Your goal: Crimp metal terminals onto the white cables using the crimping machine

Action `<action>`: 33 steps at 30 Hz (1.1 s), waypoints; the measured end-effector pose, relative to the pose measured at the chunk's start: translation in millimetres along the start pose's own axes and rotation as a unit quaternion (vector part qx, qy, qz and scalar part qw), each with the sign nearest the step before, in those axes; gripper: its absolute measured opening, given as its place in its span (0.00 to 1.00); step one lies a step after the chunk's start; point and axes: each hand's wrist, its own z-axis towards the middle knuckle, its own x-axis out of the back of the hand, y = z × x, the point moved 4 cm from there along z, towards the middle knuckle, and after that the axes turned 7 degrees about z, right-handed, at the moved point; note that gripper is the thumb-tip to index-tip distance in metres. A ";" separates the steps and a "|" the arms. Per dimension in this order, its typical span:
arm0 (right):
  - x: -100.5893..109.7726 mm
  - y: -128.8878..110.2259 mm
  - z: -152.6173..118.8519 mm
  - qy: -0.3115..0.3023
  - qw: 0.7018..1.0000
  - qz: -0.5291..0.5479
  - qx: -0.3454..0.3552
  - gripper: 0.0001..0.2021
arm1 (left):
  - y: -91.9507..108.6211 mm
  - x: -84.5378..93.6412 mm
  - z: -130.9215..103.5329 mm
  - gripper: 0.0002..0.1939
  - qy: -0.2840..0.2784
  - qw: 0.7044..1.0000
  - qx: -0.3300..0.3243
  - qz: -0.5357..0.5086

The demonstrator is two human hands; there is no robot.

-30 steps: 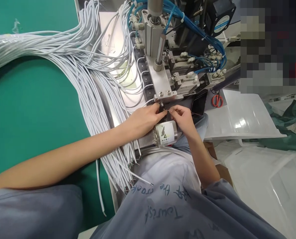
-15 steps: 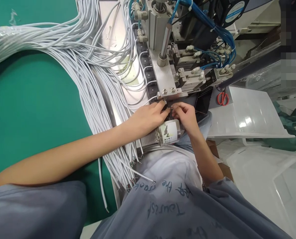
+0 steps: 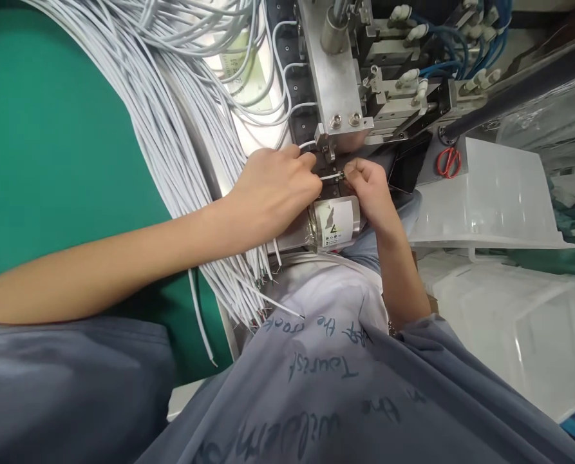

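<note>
A short length of white cable (image 3: 329, 176) spans the gap between my two hands, over the dark fixture track. My left hand (image 3: 278, 192) is closed on it, with fingers curled and knuckles up, hiding the rest of the cable. At its stripped-looking end, the thumb and forefinger of my right hand (image 3: 367, 188) pinch it; details at the tip are too small to make out. Just above the hands is the machine's metal press plate (image 3: 336, 84). Below them sits a clear guard with a label (image 3: 338, 222).
Bundled white cables (image 3: 181, 148) lie over the green table mat (image 3: 65, 148) to the left. More cables run into the dark track (image 3: 302, 90). To the right are red-handled scissors (image 3: 449, 162), a dark phone-like slab (image 3: 409, 162) and a translucent plastic bin (image 3: 519, 322).
My view has shifted down and closer, so the machine appears higher. My hands have drawn slightly apart, and a straight piece of white cable now shows between them.
</note>
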 end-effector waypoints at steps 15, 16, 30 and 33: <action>-80.5 -32.2 -121.1 -0.043 0.957 -0.285 0.015 0.08 | -9.4 -0.7 8.8 0.16 0.047 0.997 0.059 0.027; -79.3 -32.9 -120.2 -0.045 0.956 -0.287 0.022 0.08 | -5.2 -0.2 8.0 0.17 0.051 0.998 0.041 0.016; -5.9 -55.1 -59.9 0.109 0.965 0.221 0.085 0.11 | 8.0 3.6 8.1 0.14 0.179 0.966 -0.180 -0.039; -16.1 -51.5 -49.3 0.066 0.951 0.285 0.102 0.13 | 8.7 3.7 5.6 0.13 0.202 0.962 -0.179 -0.029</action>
